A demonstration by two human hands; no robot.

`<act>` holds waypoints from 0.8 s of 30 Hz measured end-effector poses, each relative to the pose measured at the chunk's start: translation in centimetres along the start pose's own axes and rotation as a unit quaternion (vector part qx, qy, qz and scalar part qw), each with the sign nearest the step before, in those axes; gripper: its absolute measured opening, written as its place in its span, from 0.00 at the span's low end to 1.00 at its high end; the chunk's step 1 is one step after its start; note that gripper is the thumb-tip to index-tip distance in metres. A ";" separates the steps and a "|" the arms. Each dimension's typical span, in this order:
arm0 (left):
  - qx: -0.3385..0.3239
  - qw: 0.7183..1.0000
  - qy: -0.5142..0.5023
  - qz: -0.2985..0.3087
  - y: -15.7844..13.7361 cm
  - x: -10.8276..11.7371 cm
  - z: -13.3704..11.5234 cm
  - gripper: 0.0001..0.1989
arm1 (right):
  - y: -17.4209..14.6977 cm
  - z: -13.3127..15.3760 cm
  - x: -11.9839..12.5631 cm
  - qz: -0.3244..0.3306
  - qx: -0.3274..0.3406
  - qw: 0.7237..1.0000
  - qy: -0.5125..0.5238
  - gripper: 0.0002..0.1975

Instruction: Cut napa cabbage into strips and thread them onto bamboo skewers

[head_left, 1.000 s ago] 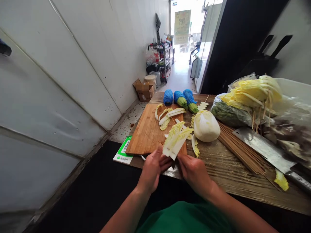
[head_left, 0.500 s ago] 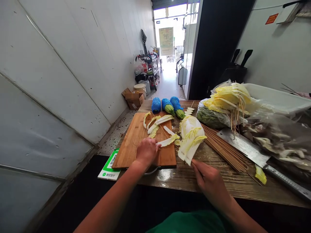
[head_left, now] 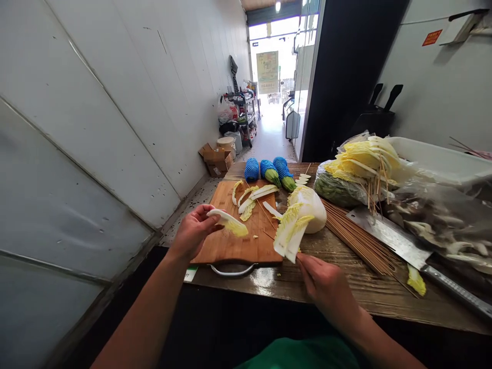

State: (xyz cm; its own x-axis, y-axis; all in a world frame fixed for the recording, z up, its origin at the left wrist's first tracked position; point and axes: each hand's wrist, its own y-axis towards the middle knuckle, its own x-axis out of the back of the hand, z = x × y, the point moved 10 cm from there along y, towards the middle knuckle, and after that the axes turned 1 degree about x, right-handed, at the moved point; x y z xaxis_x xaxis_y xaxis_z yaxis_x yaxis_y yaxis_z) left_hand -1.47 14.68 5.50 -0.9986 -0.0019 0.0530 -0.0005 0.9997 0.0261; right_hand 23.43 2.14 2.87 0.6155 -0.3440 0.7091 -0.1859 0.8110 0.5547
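Note:
Pinched between thumb and fingers, a strip of napa cabbage (head_left: pixel 232 224) is held by my left hand (head_left: pixel 191 231) above the left side of the wooden cutting board (head_left: pixel 234 251). My right hand (head_left: pixel 326 281) is closed on the lower end of a bamboo skewer (head_left: pixel 268 234), whose tip sticks out to the left over the board. Yellow-white cabbage pieces (head_left: pixel 288 238) are threaded on that skewer. Right behind them sits a partly cut napa cabbage (head_left: pixel 315 209). More cut cabbage strips (head_left: pixel 264 191) and a loose skewer lie on the board's far half.
Blue-netted green squashes (head_left: pixel 272 174) lie behind the board. To the right are a bundle of bamboo skewers (head_left: pixel 357 238), a cleaver (head_left: pixel 395 237), finished cabbage skewers (head_left: pixel 371 159) on bagged greens, and a bag of mushrooms (head_left: pixel 442 220). A metal handle (head_left: pixel 233 272) shows at the board's near edge.
My left hand has lifted a cabbage strip off the board and moved left and up with it. My right hand has shifted slightly left, tilting the skewered cabbage. The view has shifted a little.

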 end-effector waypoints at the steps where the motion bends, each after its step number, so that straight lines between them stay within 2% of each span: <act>1: -0.039 0.998 0.028 -0.049 -0.1 1.1 -0.6 0.16 | 0.0 0.0 0.2 -0.003 -0.003 1.000 -0.008 0.13; 3: -0.098 0.985 0.084 -0.117 -0.3 2.4 -1.3 0.17 | -0.2 -0.3 0.8 -0.016 -0.008 0.999 -0.028 0.13; 4: -0.101 0.982 0.101 -0.123 -0.2 2.6 -1.0 0.18 | -0.5 -0.4 1.2 -0.025 -0.008 0.999 -0.036 0.12; 6: -0.054 0.987 0.116 -0.093 0.5 2.2 0.9 0.21 | -1.2 -0.7 2.0 -0.042 -0.002 0.998 -0.049 0.11; 9: 0.030 0.987 0.155 -0.016 1.6 1.1 3.8 0.26 | -2.5 -0.9 2.8 -0.058 0.013 0.996 -0.062 0.11; 12: 0.032 0.955 0.290 0.058 2.4 -0.4 4.7 0.24 | -3.4 -1.1 3.0 -0.075 0.027 0.994 -0.071 0.10; 13: 0.007 0.932 0.359 0.058 2.7 -0.8 4.3 0.23 | -3.6 -1.2 3.0 -0.079 0.031 0.994 -0.071 0.11; 15: -0.077 0.869 0.489 0.017 3.5 -1.8 2.2 0.20 | -3.7 -1.3 2.9 -0.085 0.035 0.993 -0.069 0.11; 17: -0.156 0.816 0.556 -0.011 4.5 -3.7 -0.1 0.18 | -3.6 -1.4 2.7 -0.086 0.046 0.993 -0.067 0.12; 18: -0.179 0.804 0.567 -0.006 5.3 -4.9 -0.8 0.16 | -3.6 -1.3 2.6 -0.086 0.055 0.992 -0.068 0.12; 20: -0.183 0.804 0.566 0.014 7.2 -6.6 -1.8 0.14 | -3.6 -1.5 2.5 -0.082 0.066 0.992 -0.070 0.13; 24: -0.141 0.825 0.547 0.021 10.6 -7.8 -2.9 0.11 | -4.2 -2.9 2.1 -0.074 0.050 0.993 -0.080 0.12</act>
State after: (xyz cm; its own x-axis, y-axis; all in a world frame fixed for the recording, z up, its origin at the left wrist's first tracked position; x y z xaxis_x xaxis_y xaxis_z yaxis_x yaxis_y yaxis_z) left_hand 6.52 25.25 8.25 -0.3512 -0.1445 0.9251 0.1989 0.9540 0.2245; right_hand 27.71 -0.65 0.81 0.5131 -0.5342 0.6719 -0.1818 0.6974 0.6933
